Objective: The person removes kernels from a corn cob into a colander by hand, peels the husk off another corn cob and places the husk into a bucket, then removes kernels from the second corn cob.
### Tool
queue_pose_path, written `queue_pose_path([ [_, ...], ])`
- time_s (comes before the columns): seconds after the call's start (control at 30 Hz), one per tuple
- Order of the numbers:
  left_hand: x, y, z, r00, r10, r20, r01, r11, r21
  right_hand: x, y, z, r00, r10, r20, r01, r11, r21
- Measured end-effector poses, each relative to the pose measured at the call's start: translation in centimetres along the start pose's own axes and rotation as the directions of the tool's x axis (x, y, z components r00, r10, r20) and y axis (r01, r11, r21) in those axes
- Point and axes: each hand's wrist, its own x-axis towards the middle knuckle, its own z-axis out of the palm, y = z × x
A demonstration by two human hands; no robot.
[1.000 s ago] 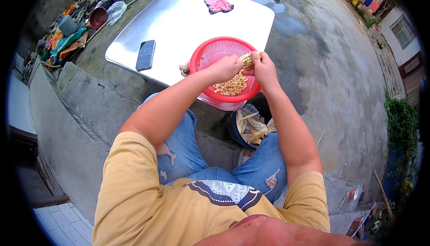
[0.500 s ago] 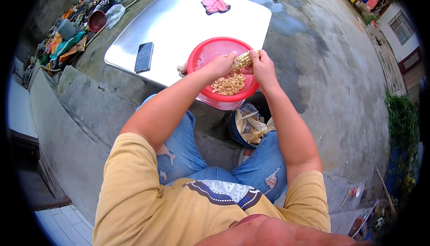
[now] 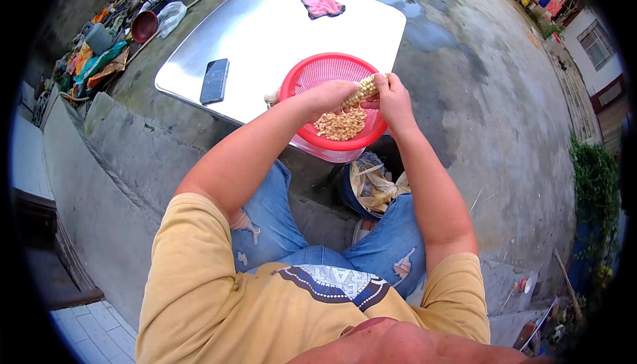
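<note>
A pale yellow corn cob [image 3: 362, 92] is held between both hands over a red plastic basket [image 3: 286, 89]. My left hand [image 3: 331, 97] grips the cob's lower left part, its fingers partly hidden behind the wrist. At the upper right end, my right hand [image 3: 392, 101] is closed round the cob, with the thumb on top. Loose corn kernels [image 3: 341, 125] lie heaped in the near side of the basket. The basket rests at the near corner of a shiny metal table [image 3: 265, 19].
A phone [image 3: 214, 81] and a pink cloth [image 3: 323, 4] lie on the table. Below its near corner, a dark bucket holds dry husks [image 3: 373, 188] beside my knees. At the far left is a pile of clutter with a dark red bowl [image 3: 144, 26].
Both hands remain on the cob. My left hand has rolled slightly, its thumb less visible now. The whole view has shifted a little.
</note>
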Motion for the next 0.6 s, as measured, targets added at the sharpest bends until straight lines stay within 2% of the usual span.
queue_pose_path([
  [0.17, -0.2, 0.2, 0.0, 0.999, 0.031, -0.010, -0.030, 0.993, 0.115, 0.1, 0.5, 0.0, 1.000, -0.016, 0.023, 0.017, 1.000, -0.015],
  [0.27, -0.7, 0.1, 0.5, 0.994, 0.086, -0.068, -0.075, 0.985, 0.152, 0.0, 0.6, 0.3, 1.000, -0.008, 0.015, 0.009, 0.999, -0.047],
  [0.37, 0.2, -0.7, 0.4, 0.988, 0.143, -0.058, -0.123, 0.957, 0.264, -0.3, 0.5, 0.5, 1.000, -0.013, -0.001, 0.013, 0.999, -0.042],
  [0.47, -0.1, -0.1, 0.4, 0.995, -0.013, -0.098, 0.026, 0.991, 0.130, -0.2, 0.4, 0.4, 1.000, -0.021, 0.004, 0.021, 0.999, -0.047],
  [0.57, 0.3, -0.1, 0.3, 0.990, -0.074, -0.118, 0.079, 0.996, 0.038, 0.0, 0.5, 0.2, 0.999, -0.031, 0.021, 0.033, 0.997, -0.063],
  [0.6, 0.4, -0.2, 0.4, 0.994, -0.040, -0.099, 0.044, 0.998, 0.037, -0.2, 0.2, 0.2, 0.999, -0.031, 0.024, 0.032, 0.998, -0.058],
])
